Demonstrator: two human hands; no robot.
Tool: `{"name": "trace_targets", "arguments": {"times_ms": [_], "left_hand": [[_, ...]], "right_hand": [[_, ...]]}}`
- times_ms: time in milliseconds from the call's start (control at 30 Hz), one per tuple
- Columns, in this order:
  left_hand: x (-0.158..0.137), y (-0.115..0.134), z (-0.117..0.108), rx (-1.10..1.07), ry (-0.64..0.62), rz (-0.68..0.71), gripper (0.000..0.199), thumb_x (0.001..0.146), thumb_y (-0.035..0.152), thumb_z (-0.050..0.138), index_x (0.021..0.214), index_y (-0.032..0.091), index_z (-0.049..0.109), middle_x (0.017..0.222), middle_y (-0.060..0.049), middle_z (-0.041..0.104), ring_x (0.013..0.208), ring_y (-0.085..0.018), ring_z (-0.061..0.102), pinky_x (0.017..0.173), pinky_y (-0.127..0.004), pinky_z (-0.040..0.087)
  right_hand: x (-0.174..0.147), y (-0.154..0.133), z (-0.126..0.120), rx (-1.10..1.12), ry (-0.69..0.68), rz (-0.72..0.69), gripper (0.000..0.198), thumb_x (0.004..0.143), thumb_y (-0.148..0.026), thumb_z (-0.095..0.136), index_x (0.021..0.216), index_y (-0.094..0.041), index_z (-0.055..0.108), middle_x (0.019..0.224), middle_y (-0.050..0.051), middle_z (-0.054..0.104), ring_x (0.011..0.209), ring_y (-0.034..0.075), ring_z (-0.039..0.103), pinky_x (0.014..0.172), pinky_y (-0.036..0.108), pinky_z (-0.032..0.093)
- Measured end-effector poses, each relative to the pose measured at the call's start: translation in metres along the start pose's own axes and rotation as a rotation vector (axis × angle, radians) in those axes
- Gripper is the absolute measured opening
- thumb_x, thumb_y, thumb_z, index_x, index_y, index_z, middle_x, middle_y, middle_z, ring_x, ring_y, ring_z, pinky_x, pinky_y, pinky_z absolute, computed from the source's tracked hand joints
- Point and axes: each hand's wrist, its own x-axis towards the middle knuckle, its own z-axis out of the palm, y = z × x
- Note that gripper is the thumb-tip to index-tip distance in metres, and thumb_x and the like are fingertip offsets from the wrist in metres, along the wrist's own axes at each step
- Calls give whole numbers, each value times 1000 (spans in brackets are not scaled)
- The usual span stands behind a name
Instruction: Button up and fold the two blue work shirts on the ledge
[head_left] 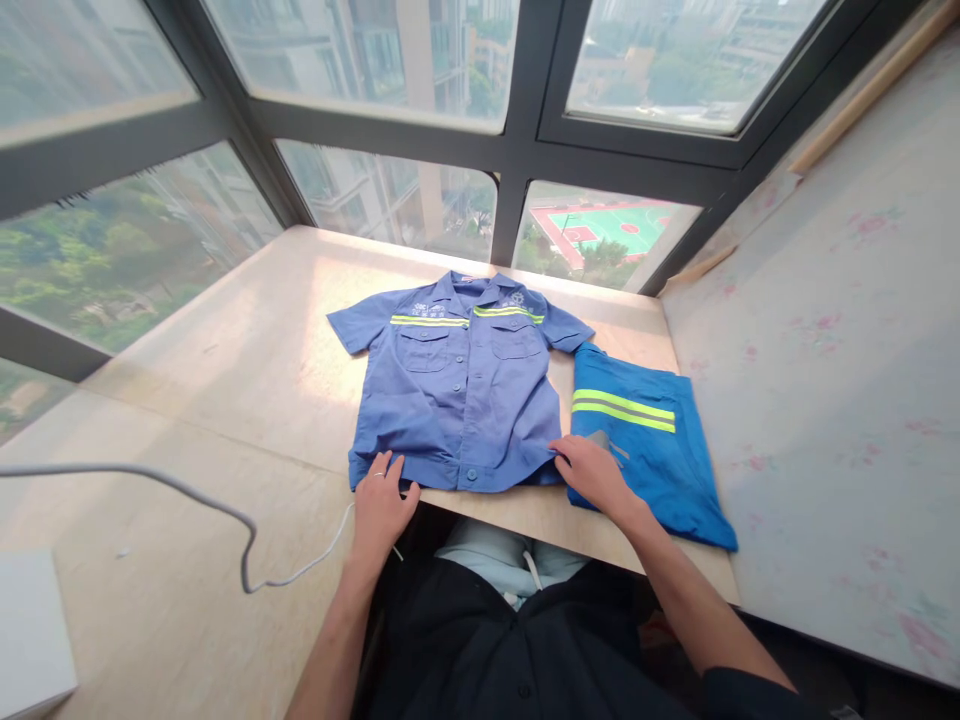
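A blue short-sleeved work shirt (499,400) lies front up on the wooden surface, collar toward the windows, with yellow-green reflective bands across the chest. Its hem runs close to the front edge. My left hand (384,500) rests on the hem's left corner, fingers spread and a ring on one of them. At the hem's right corner, my right hand (589,468) has its thumb and fingers pinched on the cloth. Beside the shirt on the right lies a folded brighter blue garment (645,460) with a reflective band; my right hand and forearm cover part of it.
Windows with dark frames (390,130) rise behind the wooden surface (247,420). A flowered wall (825,400) bounds the right side. A grey cable (187,495) crosses at left, near a white box (34,630). The surface's front edge is just before my body.
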Motion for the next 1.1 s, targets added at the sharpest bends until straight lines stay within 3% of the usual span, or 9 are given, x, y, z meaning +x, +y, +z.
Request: {"name": "trace_targets", "arguments": {"times_ms": [100, 200, 333, 467, 567, 800, 933, 1033, 1100], "left_hand": [[9, 2, 1, 59, -65, -39, 51, 84, 34, 57, 129, 9, 61, 140, -23, 55, 133, -36, 49, 103, -47, 46], [15, 6, -4, 43, -37, -59, 45, 85, 28, 55, 125, 11, 64, 136, -21, 59, 127, -33, 55, 99, -45, 47], [18, 3, -17, -76, 172, -80, 33, 83, 11, 48, 105, 17, 72, 109, -12, 74, 101, -27, 68, 92, -41, 50], [14, -7, -33, -150, 512, -139, 28, 85, 9, 48, 99, 17, 72, 101, -11, 74, 100, -26, 67, 91, -41, 49], [9, -13, -39, -181, 598, -164, 25, 84, 8, 48, 91, 16, 71, 97, -11, 72, 97, -24, 66, 90, -40, 50], [-1, -20, -42, -150, 708, -306, 35, 79, 2, 44, 82, 17, 75, 98, -11, 65, 96, -25, 61, 90, -41, 51], [-5, -25, -41, -123, 543, -310, 35, 73, 1, 47, 81, 18, 76, 102, -13, 66, 102, -29, 61, 95, -49, 50], [-8, -21, -39, -136, 388, -208, 40, 67, -2, 46, 84, 18, 76, 112, -13, 68, 112, -31, 61, 100, -50, 48], [-10, -14, -38, -150, 240, -111, 50, 64, -5, 43, 93, 20, 76, 121, -12, 68, 124, -30, 56, 107, -53, 43]], "right_hand": [[9, -12, -5, 159, 205, 156, 27, 89, -22, 39, 99, -19, 63, 96, 10, 72, 90, 24, 70, 79, 34, 53], [12, -23, -19, 524, 296, 317, 25, 90, -32, 38, 101, -20, 57, 76, 4, 69, 62, 20, 68, 57, 29, 53], [3, -30, -42, 865, 310, 395, 27, 86, -41, 46, 102, -21, 53, 56, -4, 60, 41, 17, 59, 40, 25, 47], [-16, -20, -52, 866, 567, 387, 28, 80, -40, 60, 100, -21, 57, 72, 1, 67, 47, 15, 60, 43, 26, 50], [-30, -5, -44, 827, 698, 347, 30, 79, -38, 62, 103, -19, 58, 92, 6, 70, 71, 18, 67, 61, 30, 57], [-54, 6, -9, 348, 325, 163, 41, 71, -14, 51, 109, -20, 66, 89, 5, 62, 75, 20, 61, 80, 37, 53], [-65, -2, -7, 207, 105, 25, 48, 75, -8, 48, 116, -24, 67, 105, 8, 61, 96, 22, 63, 87, 35, 52], [-65, -6, -13, 199, -119, -65, 43, 80, -14, 55, 119, -26, 66, 104, 7, 64, 84, 20, 64, 79, 32, 53], [-57, -11, -19, 230, -161, -93, 36, 86, -23, 58, 120, -24, 66, 101, 7, 65, 76, 18, 63, 75, 32, 53]]}}
